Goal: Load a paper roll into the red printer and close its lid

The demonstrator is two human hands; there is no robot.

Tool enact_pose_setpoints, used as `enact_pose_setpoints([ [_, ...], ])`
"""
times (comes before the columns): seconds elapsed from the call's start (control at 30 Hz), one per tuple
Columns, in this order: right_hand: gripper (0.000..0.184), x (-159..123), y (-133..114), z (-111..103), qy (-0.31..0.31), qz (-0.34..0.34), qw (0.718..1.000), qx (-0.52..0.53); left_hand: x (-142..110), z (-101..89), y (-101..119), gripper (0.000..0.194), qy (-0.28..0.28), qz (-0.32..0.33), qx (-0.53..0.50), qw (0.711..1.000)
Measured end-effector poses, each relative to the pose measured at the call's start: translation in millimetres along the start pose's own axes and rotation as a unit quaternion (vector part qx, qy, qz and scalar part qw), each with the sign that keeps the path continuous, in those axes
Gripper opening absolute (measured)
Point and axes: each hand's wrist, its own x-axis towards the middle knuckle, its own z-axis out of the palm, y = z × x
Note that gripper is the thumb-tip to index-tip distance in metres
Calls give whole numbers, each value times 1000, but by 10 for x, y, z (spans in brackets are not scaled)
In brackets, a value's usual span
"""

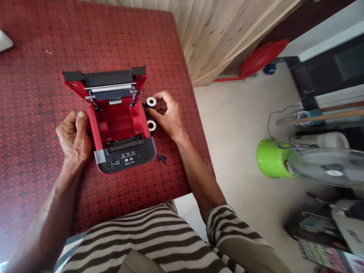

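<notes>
A red and black label printer [121,121] stands on the table with its lid [105,81] raised. Its red inner bay shows no roll. My left hand [74,132] is curled closed against the printer's left side, thumb uppermost; whatever its fingers hold, if anything, is hidden. On the other side, my right hand [167,113] pinches a small dark ribbon roll with a white ring end [151,101], beside the printer's right wall. A second ribbon roll with a white end [151,125] lies just below that hand, close against the printer. A dark strip [162,158] lies on the table near the printer's front right corner.
The table [36,83] has a red patterned cover, and its right edge runs just past my right forearm. A white object [5,41] is at the far left. Beyond the edge, a green bucket [274,157] and a fan [327,167] stand on the floor.
</notes>
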Motion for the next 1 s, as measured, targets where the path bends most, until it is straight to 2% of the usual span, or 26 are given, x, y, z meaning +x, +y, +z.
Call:
enact_pose_setpoints([
  [0.2,39,-134,-86,-182,-27,23,999,-13,0,10,-7,46,0,7,-3,1000],
  [0.3,24,-349,-159,-318,10,16,999,-51,-8,12,-12,46,-2,5,0,1000],
  [0.37,14,-506,-218,-355,-5,16,998,-64,-11,13,-13,46,-2,1,6,1000],
  [0.47,31,-657,-261,-290,-72,8,996,-53,-7,17,-9,45,-2,-4,13,1000],
  [0.53,38,-681,-239,-204,-90,-6,995,-42,-1,18,-1,44,-3,-2,16,1000],
  [0.63,31,-651,-175,-123,-96,10,995,-15,8,15,11,43,-3,3,16,1000],
  [0.73,27,-623,-200,-172,-84,44,995,30,10,12,9,41,-5,1,14,1000],
  [0.83,31,-632,-399,-315,-62,51,989,128,8,11,-4,40,-6,-2,14,1000],
  [0.9,37,-647,-602,-409,-73,47,977,193,7,10,-9,41,-7,-2,13,1000],
  [1.0,43,-650,-897,-495,-107,47,965,236,10,11,-11,40,-8,-1,11,1000],
])
